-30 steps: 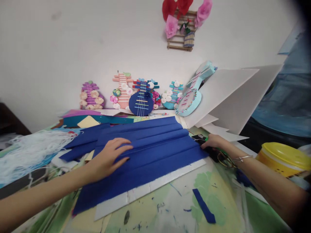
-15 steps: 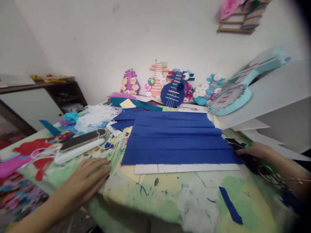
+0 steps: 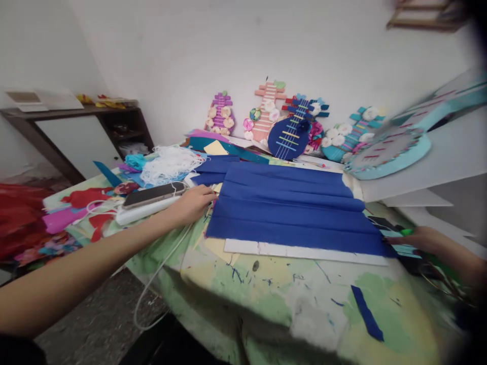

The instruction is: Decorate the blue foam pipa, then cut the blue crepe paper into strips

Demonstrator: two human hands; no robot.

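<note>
A wide sheet of dark blue cloth (image 3: 281,203) with crosswise creases lies over a white board (image 3: 297,252), whose front edge sticks out. At the cloth's left edge is my left hand (image 3: 196,204), its fingers close together with the tips bent down; what they pinch, if anything, is hidden. My right hand (image 3: 428,239) is blurred and reaches to the cloth's right front corner. Next to its fingers lie pale blue strips (image 3: 402,244), a small green thing (image 3: 407,231) and a dark flat object (image 3: 381,222).
Decorated lute-shaped crafts (image 3: 289,133) lean along the wall. White yarn (image 3: 173,165), a phone (image 3: 154,195) on a white case and red scraps (image 3: 85,196) cover the left side. A blue strip (image 3: 367,313) lies in front. A pale blue lute shape (image 3: 395,154) stands right.
My left hand has moved from the table's front left, forward and right to the cloth's left edge. The view has turned left. Pale blue strips now show beside my right hand.
</note>
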